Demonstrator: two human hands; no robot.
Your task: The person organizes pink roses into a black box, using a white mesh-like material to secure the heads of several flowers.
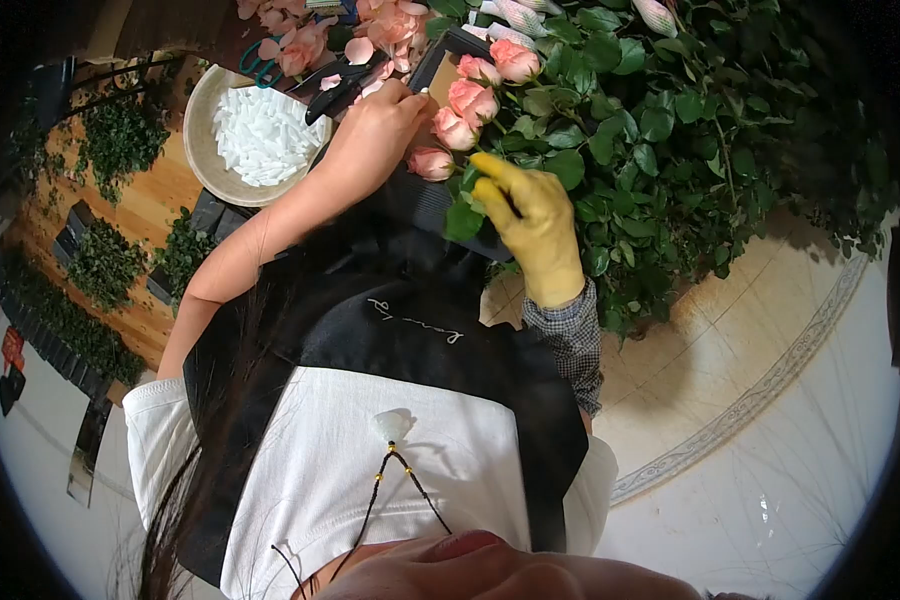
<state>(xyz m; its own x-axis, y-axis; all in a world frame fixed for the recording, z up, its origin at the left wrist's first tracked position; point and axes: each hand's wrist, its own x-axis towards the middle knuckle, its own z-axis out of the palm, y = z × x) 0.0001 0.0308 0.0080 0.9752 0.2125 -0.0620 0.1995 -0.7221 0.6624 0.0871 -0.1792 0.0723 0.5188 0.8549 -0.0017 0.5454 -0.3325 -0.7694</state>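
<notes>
The gloved right hand (530,215) pinched a pink rose (431,162) by its leafy stem just off the surface's edge. The bare left hand (375,130) was closed, seemingly on dark snips (342,92). Stem trimming looked underway; next, careful blade placement.

Counting now. I am seeing five pink roses (467,98) standing near my hands. I am wearing one yellow glove (532,222), on right hand only; left hand is staying bare. One round bowl (206,108) is holding white pieces, too many for counting. One black scissors (342,84) is lying beside.
</notes>
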